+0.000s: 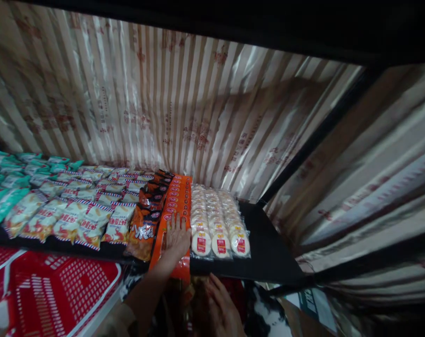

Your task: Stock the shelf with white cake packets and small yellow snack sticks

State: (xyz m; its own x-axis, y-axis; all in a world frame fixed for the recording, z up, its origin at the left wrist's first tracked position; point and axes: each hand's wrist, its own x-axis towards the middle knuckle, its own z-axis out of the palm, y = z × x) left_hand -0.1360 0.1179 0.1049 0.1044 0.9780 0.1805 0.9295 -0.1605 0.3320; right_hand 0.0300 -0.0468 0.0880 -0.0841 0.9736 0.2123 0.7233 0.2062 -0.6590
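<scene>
Although bagged snacks (pixel 95 222) and round crackers (pixel 219 227) already sat in rows on the shelf (pixel 264 238), the orange strip (pixel 179 194) between them overhung in front, seemingly not yet settled, left hand (pixel 178 235) spread flat on it, right hand (pixel 225 306) apart below, its grip unclear.

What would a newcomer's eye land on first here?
Probably the bright orange strip, which runs down over the front edge of the black shelf with the left hand spread on it. Just right of it lie three columns of round, clear-wrapped snacks; red perforated plastic glares at lower left, below the shelf.
</scene>
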